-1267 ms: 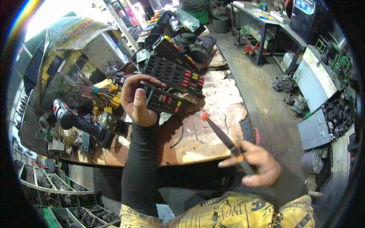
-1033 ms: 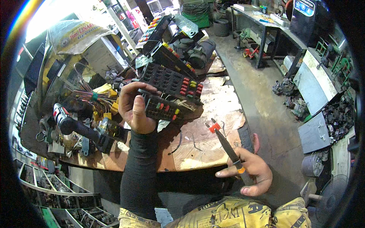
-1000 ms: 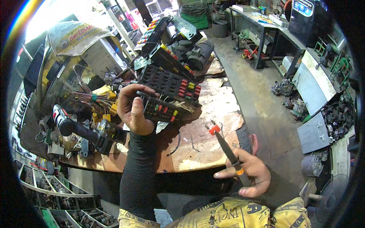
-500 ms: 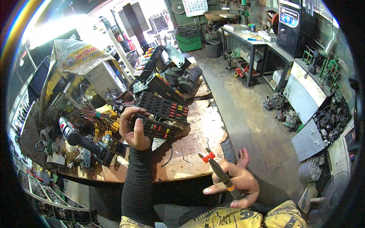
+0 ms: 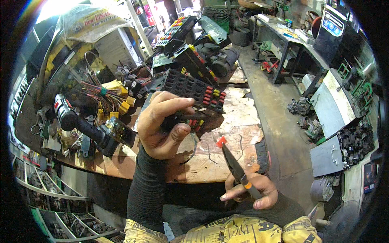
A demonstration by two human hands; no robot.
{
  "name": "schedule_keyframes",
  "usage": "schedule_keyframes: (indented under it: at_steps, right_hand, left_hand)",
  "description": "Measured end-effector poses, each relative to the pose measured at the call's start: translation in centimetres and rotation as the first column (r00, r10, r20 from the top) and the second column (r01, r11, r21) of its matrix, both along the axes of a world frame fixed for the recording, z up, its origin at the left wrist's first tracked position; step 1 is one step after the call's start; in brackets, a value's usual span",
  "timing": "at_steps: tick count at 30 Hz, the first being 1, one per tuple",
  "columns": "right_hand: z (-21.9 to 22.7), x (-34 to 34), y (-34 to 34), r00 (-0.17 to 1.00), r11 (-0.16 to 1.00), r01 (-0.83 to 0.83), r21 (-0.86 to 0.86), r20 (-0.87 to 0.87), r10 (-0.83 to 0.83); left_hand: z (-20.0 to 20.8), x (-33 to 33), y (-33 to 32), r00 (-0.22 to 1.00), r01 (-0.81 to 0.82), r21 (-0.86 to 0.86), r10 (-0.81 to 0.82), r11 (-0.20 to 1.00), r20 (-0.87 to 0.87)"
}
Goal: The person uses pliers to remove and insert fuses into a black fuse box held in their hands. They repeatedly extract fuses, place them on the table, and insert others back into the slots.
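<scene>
My right hand [image 5: 256, 189] is wrapped round the handles of a pair of pliers [image 5: 236, 165], and their tips hold a small red fuse [image 5: 221, 141] up over the near part of the bench [image 5: 202, 174], clear of any slot. That much is done: the fuse is out in the open and gripped. Whether it has been pulled from a socket or is waiting to go into one, I can't tell from here.

My left hand [image 5: 160, 127] is loosely spread in front of the black fuse box [image 5: 182, 86], thumb and forefinger parted with nothing pinched between them; whether my fingers behind touch the box is hidden. The box lies tilted on the bench, beyond that hand. Its right end carries a cluster of red and yellow fuses [image 5: 214, 96], while the wide stretch to the left shows only dark slots. Below it, a smaller panel [image 5: 195, 122], mostly covered by my hand, has a few red and yellow ones seated as well.

So I'd judge the work to be partway along, with the red fuse the piece in hand and several others in place. What is left looks like dealing with this fuse; how many more need handling, I can't say
</scene>
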State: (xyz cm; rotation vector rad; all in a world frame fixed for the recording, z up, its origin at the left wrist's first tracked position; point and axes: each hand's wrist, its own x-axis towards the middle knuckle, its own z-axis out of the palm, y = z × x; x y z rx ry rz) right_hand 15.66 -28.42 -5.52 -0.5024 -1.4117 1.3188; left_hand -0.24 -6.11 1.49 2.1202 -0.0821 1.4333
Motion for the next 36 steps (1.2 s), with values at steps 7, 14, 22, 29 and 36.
schedule_keyframes:
  at_steps: [7,14,22,29,36]
  right_hand:
    - [0.6,-0.1,1.9,0.992,1.0,-0.009,0.029,0.127,0.005]
    - [0.7,-0.4,3.0,0.988,0.988,0.041,0.15,0.141,-0.063]
    - [1.3,-0.3,2.8,0.977,0.99,0.061,0.128,0.196,-0.085]
    - [1.3,-0.2,2.7,0.979,0.992,0.052,0.111,0.193,-0.073]
    - [1.4,-0.2,2.5,0.976,0.995,0.067,0.074,0.201,-0.081]
  left_hand:
    - [1.1,-0.4,0.8,0.982,0.122,0.121,-0.102,0.985,-0.158]
    - [1.2,-0.3,0.7,0.974,0.134,0.136,-0.105,0.982,-0.199]
    - [0.8,0.1,0.5,0.987,0.12,0.096,-0.108,0.988,-0.123]
    - [0.9,0.3,0.6,0.989,0.112,0.142,-0.096,0.984,-0.11]
    - [0.6,0.4,0.7,0.991,0.108,0.15,-0.095,0.983,-0.095]
